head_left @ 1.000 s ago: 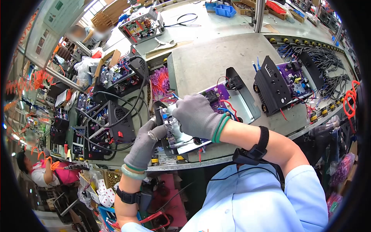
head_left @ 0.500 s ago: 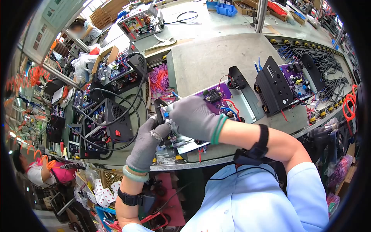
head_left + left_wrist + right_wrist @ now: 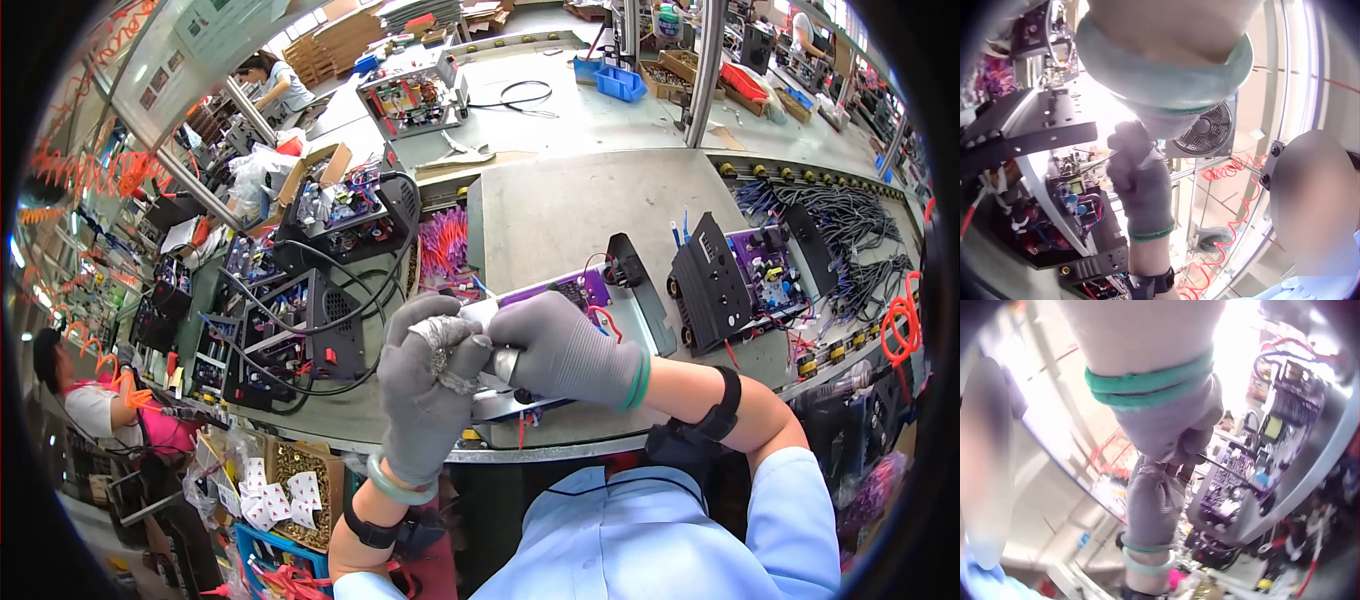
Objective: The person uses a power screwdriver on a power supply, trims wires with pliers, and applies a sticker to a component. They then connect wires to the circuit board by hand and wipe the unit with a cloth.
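Note:
My right hand (image 3: 565,345), in a grey glove with a green cuff, is over the near-left end of an open chassis with a purple circuit board (image 3: 588,290). Its fingers pinch a thin dark rod (image 3: 1229,469), which points toward that board in the right wrist view. My left hand (image 3: 425,385) has come up against the right fingertips, its fingers bent and partly wrapped in silvery tape (image 3: 455,352). Between the hands a small rounded metallic piece (image 3: 508,364) shows. I cannot tell whether the left fingers grip anything.
A second chassis with a black front panel (image 3: 708,285) stands to the right, before a pile of grey cables (image 3: 860,230). At left are black units (image 3: 310,325) with a looping black cable. Pink-purple wires (image 3: 443,243) lie behind the hands. Pliers (image 3: 455,150) lie farther back.
My left hand has left the chassis's left end and risen to meet the right hand, its fingers now turned up. The head view has tilted upward, so the bench appears lower.

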`<action>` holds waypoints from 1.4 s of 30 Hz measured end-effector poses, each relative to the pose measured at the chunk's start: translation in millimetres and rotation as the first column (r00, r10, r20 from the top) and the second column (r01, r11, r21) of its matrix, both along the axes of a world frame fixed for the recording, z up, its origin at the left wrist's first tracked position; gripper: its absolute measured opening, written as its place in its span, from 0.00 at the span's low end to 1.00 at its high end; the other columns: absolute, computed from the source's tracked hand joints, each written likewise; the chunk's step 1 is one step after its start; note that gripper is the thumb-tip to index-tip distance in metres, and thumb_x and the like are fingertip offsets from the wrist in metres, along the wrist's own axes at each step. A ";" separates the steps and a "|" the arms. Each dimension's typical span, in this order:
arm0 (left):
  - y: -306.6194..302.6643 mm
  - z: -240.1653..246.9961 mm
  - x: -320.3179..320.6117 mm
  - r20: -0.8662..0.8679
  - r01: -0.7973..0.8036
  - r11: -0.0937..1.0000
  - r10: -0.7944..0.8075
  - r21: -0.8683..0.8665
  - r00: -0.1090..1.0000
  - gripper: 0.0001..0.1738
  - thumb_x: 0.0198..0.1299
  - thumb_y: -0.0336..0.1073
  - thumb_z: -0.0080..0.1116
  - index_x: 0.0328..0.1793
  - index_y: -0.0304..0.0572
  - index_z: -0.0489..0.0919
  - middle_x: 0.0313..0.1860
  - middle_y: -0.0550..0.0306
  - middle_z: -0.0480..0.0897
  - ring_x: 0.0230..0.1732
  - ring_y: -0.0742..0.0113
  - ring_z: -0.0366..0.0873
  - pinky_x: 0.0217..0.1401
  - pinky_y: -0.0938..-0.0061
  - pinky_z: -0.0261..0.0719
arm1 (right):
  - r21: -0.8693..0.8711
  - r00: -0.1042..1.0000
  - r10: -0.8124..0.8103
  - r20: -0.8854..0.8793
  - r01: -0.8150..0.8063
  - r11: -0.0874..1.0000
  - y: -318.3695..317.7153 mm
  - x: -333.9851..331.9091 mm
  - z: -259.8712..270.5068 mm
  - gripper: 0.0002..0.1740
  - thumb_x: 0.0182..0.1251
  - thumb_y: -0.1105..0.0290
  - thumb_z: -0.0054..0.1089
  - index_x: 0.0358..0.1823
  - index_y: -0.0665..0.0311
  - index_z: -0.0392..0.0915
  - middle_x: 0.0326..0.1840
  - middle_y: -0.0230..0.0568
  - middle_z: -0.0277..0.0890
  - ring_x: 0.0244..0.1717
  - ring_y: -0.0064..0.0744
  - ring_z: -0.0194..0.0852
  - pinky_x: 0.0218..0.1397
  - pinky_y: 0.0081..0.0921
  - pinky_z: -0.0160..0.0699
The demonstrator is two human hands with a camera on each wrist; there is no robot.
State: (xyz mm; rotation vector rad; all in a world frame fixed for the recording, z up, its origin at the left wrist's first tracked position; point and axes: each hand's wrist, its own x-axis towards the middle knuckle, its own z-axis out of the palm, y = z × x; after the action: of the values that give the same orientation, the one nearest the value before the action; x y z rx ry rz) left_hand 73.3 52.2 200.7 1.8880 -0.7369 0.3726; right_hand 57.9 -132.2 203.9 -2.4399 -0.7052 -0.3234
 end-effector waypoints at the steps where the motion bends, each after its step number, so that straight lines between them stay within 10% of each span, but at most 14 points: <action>1: -0.5 2.1 4.9 0.059 0.040 0.999 -0.041 0.018 0.997 0.09 0.65 0.33 0.68 0.45 0.34 0.84 0.54 0.50 0.80 0.52 0.66 0.80 0.56 0.72 0.78 | 0.343 0.946 0.099 -0.307 0.013 0.939 -1.5 0.3 -1.6 0.07 0.64 0.70 0.61 0.36 0.66 0.83 0.31 0.37 0.80 0.35 0.34 0.83 0.40 0.32 0.81; 2: -1.9 2.6 7.2 0.057 0.037 0.999 -0.038 0.014 0.998 0.09 0.65 0.33 0.68 0.45 0.34 0.84 0.54 0.50 0.80 0.52 0.66 0.80 0.56 0.72 0.78 | 0.623 0.797 0.289 -0.531 0.136 0.771 -2.9 0.2 -2.8 0.09 0.68 0.69 0.60 0.38 0.67 0.84 0.29 0.35 0.79 0.34 0.28 0.80 0.39 0.29 0.79; 6: 11.1 -16.1 21.2 -0.217 0.145 0.989 -0.145 -0.016 0.965 0.12 0.66 0.32 0.67 0.51 0.33 0.82 0.53 0.52 0.80 0.50 0.70 0.79 0.55 0.73 0.79 | 0.509 0.527 0.301 -0.795 0.309 0.803 -13.5 17.9 5.4 0.12 0.70 0.67 0.61 0.40 0.70 0.86 0.26 0.35 0.78 0.32 0.22 0.76 0.40 0.26 0.77; 8: 13.3 -32.9 22.9 -0.052 -0.051 0.998 0.053 0.033 0.997 0.26 0.61 0.32 0.70 0.63 0.32 0.76 0.61 0.41 0.78 0.60 0.55 0.80 0.62 0.67 0.78 | 0.301 0.728 0.112 -0.676 0.135 0.944 -9.5 46.6 -14.5 0.15 0.66 0.62 0.61 0.42 0.66 0.88 0.34 0.45 0.86 0.37 0.35 0.85 0.47 0.31 0.82; 10: 24.4 -42.7 23.4 -0.508 0.082 0.996 -0.080 -0.018 0.857 0.44 0.59 0.30 0.65 0.81 0.31 0.58 0.65 0.44 0.76 0.64 0.60 0.76 0.66 0.69 0.76 | -0.017 0.651 -0.025 -0.759 0.019 1.000 0.2 61.2 -3.5 0.15 0.63 0.62 0.60 0.41 0.64 0.89 0.36 0.47 0.87 0.39 0.41 0.86 0.50 0.34 0.83; 12: 18.7 -21.4 12.5 -0.744 0.118 0.960 -0.272 -0.254 0.610 0.44 0.61 0.28 0.59 0.83 0.32 0.54 0.65 0.47 0.76 0.63 0.65 0.76 0.65 0.70 0.77 | 0.084 0.663 0.070 -0.745 -0.010 0.996 6.6 68.4 -10.9 0.14 0.61 0.65 0.59 0.40 0.64 0.89 0.37 0.48 0.87 0.39 0.42 0.86 0.50 0.35 0.82; 20: 23.4 -30.0 13.6 -0.742 0.132 0.943 -0.322 -0.304 0.588 0.41 0.59 0.33 0.54 0.80 0.34 0.59 0.62 0.48 0.79 0.61 0.64 0.79 0.67 0.68 0.77 | 0.154 0.458 0.121 -0.881 0.033 0.988 8.2 76.2 -11.1 0.14 0.63 0.68 0.61 0.45 0.64 0.90 0.31 0.40 0.82 0.34 0.29 0.79 0.40 0.29 0.78; 33: 22.8 -42.5 13.9 -0.669 0.130 0.963 -0.258 -0.236 0.697 0.43 0.64 0.29 0.54 0.84 0.26 0.52 0.67 0.48 0.74 0.62 0.68 0.74 0.65 0.73 0.75 | 0.235 0.421 0.188 -0.888 0.063 0.970 13.2 73.5 -6.0 0.14 0.65 0.68 0.59 0.43 0.70 0.87 0.31 0.40 0.83 0.31 0.27 0.80 0.37 0.26 0.80; 36: 12.6 -44.8 11.3 -0.666 0.070 0.975 -0.196 -0.212 0.720 0.41 0.67 0.30 0.53 0.84 0.25 0.51 0.67 0.45 0.74 0.64 0.67 0.74 0.66 0.75 0.74 | -0.049 0.570 -0.004 -0.822 -0.063 0.997 22.4 67.5 5.9 0.13 0.66 0.68 0.57 0.39 0.70 0.87 0.27 0.37 0.81 0.25 0.28 0.79 0.34 0.27 0.80; 38: 6.2 -49.7 5.0 -0.613 -0.003 0.967 -0.160 -0.255 0.773 0.42 0.71 0.34 0.53 0.85 0.26 0.49 0.69 0.42 0.73 0.65 0.65 0.73 0.68 0.74 0.72 | 0.061 0.433 -0.013 -0.901 0.156 0.986 16.4 59.7 12.5 0.12 0.67 0.69 0.54 0.38 0.69 0.85 0.24 0.36 0.80 0.22 0.29 0.78 0.32 0.29 0.80; 40: 26.7 -57.8 7.8 -0.740 -0.007 0.969 -0.185 -0.248 0.647 0.43 0.75 0.48 0.54 0.87 0.36 0.52 0.74 0.42 0.70 0.70 0.62 0.72 0.71 0.71 0.69 | -0.030 0.737 0.019 -0.675 -0.053 0.998 3.0 54.0 8.7 0.11 0.66 0.71 0.56 0.41 0.68 0.86 0.27 0.41 0.82 0.24 0.33 0.81 0.33 0.32 0.81; 42: 52.5 -83.9 13.2 -0.611 -0.178 0.676 -0.479 -0.715 0.631 0.41 0.76 0.53 0.52 0.86 0.40 0.55 0.71 0.49 0.75 0.67 0.64 0.75 0.67 0.71 0.73 | -0.182 0.988 0.070 -0.135 -0.094 0.979 -24.9 37.7 9.5 0.11 0.64 0.72 0.59 0.45 0.65 0.86 0.33 0.46 0.84 0.30 0.41 0.84 0.36 0.34 0.82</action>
State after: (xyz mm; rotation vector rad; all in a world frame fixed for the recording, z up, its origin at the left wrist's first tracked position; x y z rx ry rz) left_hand 86.6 104.8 116.8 0.9925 -0.0952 -0.2744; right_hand 95.5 -157.1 213.4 -2.5725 -0.8091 -0.0682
